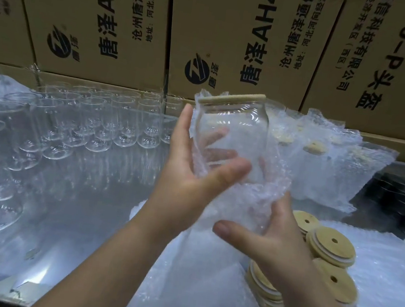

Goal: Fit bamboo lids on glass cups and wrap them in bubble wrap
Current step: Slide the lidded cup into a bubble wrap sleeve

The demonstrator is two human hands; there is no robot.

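The left hand (192,178) grips a bamboo-lidded clear glass cup (236,132) while the right hand (270,239) clutches the translucent bubble wrap (265,199) around it.

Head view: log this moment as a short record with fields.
held item: glass cup with bamboo lid fitted
wrapping: bubble wrap behind and under the cup, front bare
left hand: grips the cup's side
right hand: holds the wrap below the cup
loose lids: stacked at right
empty cups: rows at left
backdrop: cardboard boxes
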